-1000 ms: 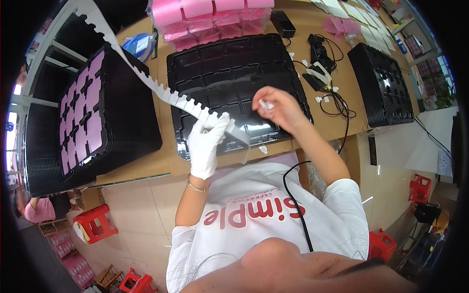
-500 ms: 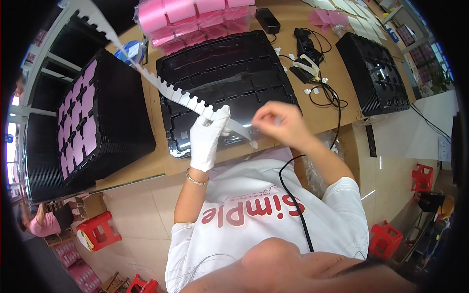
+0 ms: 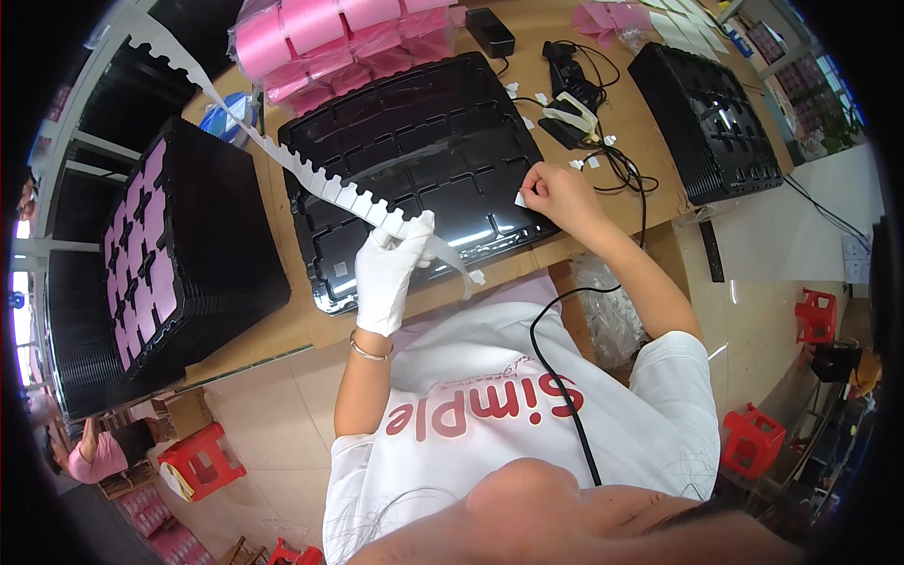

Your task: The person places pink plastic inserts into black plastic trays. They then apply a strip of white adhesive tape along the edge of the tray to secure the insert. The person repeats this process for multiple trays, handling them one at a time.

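Black moulded tray (image 3: 424,155) lies on the bench beneath and ahead of the left hand (image 3: 388,282), extending right to just under the right hand (image 3: 563,198). Left of the left hand, well apart from it, stands a tray stack (image 3: 231,217), black, with pink panels on its outer face. Beyond both hands, at the tray's far side, are pink rolls (image 3: 315,33) in clear wrap.

White notched strip (image 3: 330,191) passes through the left hand: its long run slants up and away to the hand's left, across the tray, while a short tail drops to the hand's near right.

Left hand, in a white glove: fingers drawn in, thumb and fingertips closed firmly on the strip. Right hand, uncovered: fingers curled, thumb and forefinger pinched together at the tray's right edge. Contact with the tray cannot be confirmed.

Small white piece (image 3: 520,200) shows at the right hand's fingertips, gripped in that pinch. Similar white scraps (image 3: 576,164) lie on the bench just beside that hand.
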A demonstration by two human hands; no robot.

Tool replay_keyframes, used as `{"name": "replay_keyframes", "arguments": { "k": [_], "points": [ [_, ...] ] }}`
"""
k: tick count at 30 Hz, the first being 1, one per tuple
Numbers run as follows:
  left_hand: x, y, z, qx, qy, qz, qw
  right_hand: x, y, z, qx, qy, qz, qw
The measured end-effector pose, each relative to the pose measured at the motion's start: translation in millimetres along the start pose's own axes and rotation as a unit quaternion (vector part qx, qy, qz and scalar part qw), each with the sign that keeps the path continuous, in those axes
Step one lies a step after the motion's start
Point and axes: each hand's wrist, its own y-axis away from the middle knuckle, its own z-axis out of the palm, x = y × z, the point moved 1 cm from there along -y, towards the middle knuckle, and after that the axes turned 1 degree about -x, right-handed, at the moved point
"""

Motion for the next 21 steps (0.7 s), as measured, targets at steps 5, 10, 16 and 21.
{"name": "replay_keyframes", "arguments": {
  "k": [5, 10, 16, 21],
  "points": [
    [-2, 2, -5, 0.006, -0.011, 0.018, 1.0, -17, 28, -25, -0.137, -0.196, 0.024, 0.971],
    [-26, 27, -43, -0.003, -0.17, 0.056, 0.984, 64, 119, -82, 0.25, -0.261, 0.156, 0.919],
    [9, 79, -83, -0.2, -0.506, 0.119, 0.83, 336, 291, -22, 0.225, 0.022, 0.36, 0.905],
    [12, 83, -139, 0.081, -0.422, 0.092, 0.898, 300, 277, -61, 0.175, 0.309, 0.442, 0.824]
  ]
}}
